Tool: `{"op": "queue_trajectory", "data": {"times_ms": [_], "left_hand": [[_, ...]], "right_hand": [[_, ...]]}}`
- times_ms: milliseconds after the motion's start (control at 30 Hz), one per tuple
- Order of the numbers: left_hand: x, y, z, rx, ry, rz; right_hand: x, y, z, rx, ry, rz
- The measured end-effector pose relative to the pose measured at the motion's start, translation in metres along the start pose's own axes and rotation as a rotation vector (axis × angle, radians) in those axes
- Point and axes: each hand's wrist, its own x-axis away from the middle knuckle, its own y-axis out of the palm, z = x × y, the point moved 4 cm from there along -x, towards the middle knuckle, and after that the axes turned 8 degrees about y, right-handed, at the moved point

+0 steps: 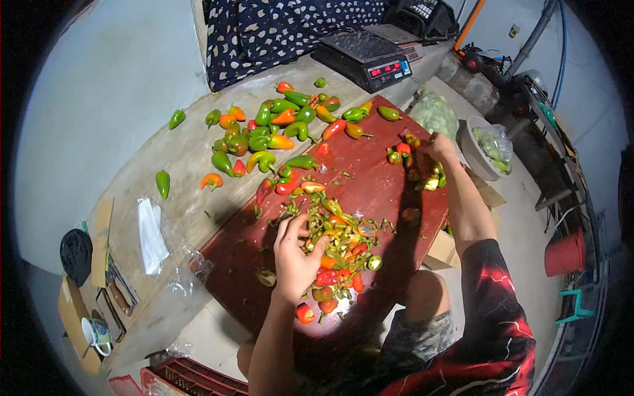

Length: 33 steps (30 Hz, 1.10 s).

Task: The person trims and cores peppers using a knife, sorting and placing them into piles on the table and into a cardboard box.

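On the dark red board lies a heap of cut pepper pieces, red, green and orange, with stems and small scraps. My left hand is at the heap's left side, its fingers curved and the thumb apart, near or touching the pieces. At the board's right edge is my right hand, beside a few red and green peppers and a pale cut piece. Shadow and the angle hide its fingers. Whole green, orange and red peppers lie across the far side, partly on the concrete counter.
A digital scale stands at the back. To the right are a greenish plastic bag, a pale tub with bagged greens and a cardboard box. White plastic and a mug are at the left; a red crate is below.
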Motion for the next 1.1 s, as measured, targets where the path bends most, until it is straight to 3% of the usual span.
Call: {"op": "queue_trajectory", "data": {"times_ms": [167,233,400,567,800,1000,1100], "left_hand": [[0.000,-0.003,-0.004,-0.029,0.018,0.009],[-0.002,-0.004,-0.005,-0.036,0.023,0.022],[-0.003,-0.003,-0.003,-0.055,0.035,0.000],[-0.002,-0.006,-0.005,-0.072,0.033,-0.001],[-0.002,-0.010,-0.004,-0.059,0.049,0.001],[-0.003,-0.009,-0.004,-0.033,0.059,-0.003],[-0.002,-0.011,-0.006,-0.004,0.001,0.009]], "right_hand": [[0.014,-0.023,-0.033,0.099,0.077,-0.067],[0.026,-0.043,-0.063,0.145,0.030,0.035],[0.036,-0.027,-0.168,-0.040,-0.396,0.039],[0.065,0.025,-0.250,-0.031,-0.513,-0.051],[0.082,0.061,-0.256,0.004,-0.464,-0.036],[0.110,0.035,-0.237,0.024,-0.466,0.012],[0.143,0.012,-0.219,-0.220,-0.534,0.137]]}}
